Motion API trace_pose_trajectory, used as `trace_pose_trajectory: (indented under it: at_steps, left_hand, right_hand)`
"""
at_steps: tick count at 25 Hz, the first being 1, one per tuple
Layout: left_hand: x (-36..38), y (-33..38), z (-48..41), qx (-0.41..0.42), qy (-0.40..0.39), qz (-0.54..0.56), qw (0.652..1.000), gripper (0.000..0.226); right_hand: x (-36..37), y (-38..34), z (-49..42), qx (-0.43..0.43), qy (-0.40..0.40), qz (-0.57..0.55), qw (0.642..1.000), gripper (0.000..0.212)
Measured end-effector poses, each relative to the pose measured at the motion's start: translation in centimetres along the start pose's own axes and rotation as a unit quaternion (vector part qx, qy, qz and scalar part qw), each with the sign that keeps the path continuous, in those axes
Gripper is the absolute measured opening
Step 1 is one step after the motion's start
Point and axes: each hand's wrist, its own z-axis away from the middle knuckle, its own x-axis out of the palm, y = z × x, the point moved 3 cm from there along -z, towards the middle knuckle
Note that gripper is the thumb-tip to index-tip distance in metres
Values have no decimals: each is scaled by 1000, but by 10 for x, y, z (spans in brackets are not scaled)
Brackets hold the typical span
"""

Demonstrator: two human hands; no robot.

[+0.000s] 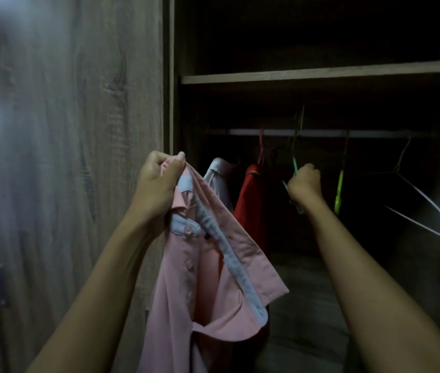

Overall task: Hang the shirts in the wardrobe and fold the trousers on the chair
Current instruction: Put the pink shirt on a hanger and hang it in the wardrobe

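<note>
Hanging a shirt, hanger-fetching step. The left hand (157, 184) is closed on the collar of the pink shirt (208, 278), thumb on top, so the garment hangs free in front of the open wardrobe (294, 75), just beside its door (65, 130), with the placket and buttons facing the viewer. The right hand (305, 184) reaches inside and is curled round a teal hanger (295, 162) below the rail (240, 132); whether its hook is on the rail cannot be told in the dark interior. On the rail hang a pale shirt (220, 170) and a red shirt (251, 200) to the left of the hand, a lime hanger (339, 189) and a bare wire hanger (428, 203) to the right. No trousers or chair are in view. To do this step well, the hanger is probably best lifted straight up until the hook clears the rail, then drawn out without snagging the red shirt or the lime hanger. The collar grip should stay high so that the neck opening is easy to find; one hanger arm can then be fed through the neck into a shoulder, followed by the other. The top button appears fastened, which may make the neck opening tight.
</note>
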Motion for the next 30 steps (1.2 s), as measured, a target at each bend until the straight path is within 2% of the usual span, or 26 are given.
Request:
trace_pose_trajectory:
  at_steps: [3, 7, 13, 15, 17, 22, 24, 26, 27, 29, 30]
  left_hand:
    - [-11, 1, 5, 1, 1, 1, 1000, 21]
    - [-27, -1, 14, -8, -1, -1, 1000, 21]
    - [-60, 0, 33, -15, 3, -15, 1000, 24]
    - [-75, 3, 38, -16, 17, -14, 1000, 25]
    - [-92, 8, 41, -13, 28, -31, 999, 26]
    - [-139, 6, 50, -20, 36, -101, 994, 26]
    - [-156, -1, 55, -29, 24, -127, 991, 25]
    - [-170, -9, 60, -37, 14, -155, 987, 22]
    - [-177, -13, 62, -40, 11, -167, 985, 22]
    - [-184, -20, 66, -40, 6, -202, 979, 23]
    - [-187, -23, 68, -41, 6, -219, 975, 24]
  right_hand:
    - [0, 3, 38, 20, -10, -101, 995, 36]
    - [1, 9, 103, -22, 27, -220, 975, 22]
    - [-1, 23, 184, -106, 89, -357, 924, 33]
    - [3, 25, 206, -135, 62, -390, 909, 32]
    - [7, 26, 227, -156, 2, -395, 905, 36]
    - [21, 27, 259, -199, -142, -315, 917, 39]
    - [23, 27, 264, -210, -153, -280, 924, 30]
    - [21, 24, 269, -221, -127, -262, 931, 20]
    - [19, 23, 273, -225, -105, -268, 931, 22]
    - [16, 20, 278, -222, -82, -327, 915, 23]
    - [19, 22, 278, -194, -103, -397, 891, 18]
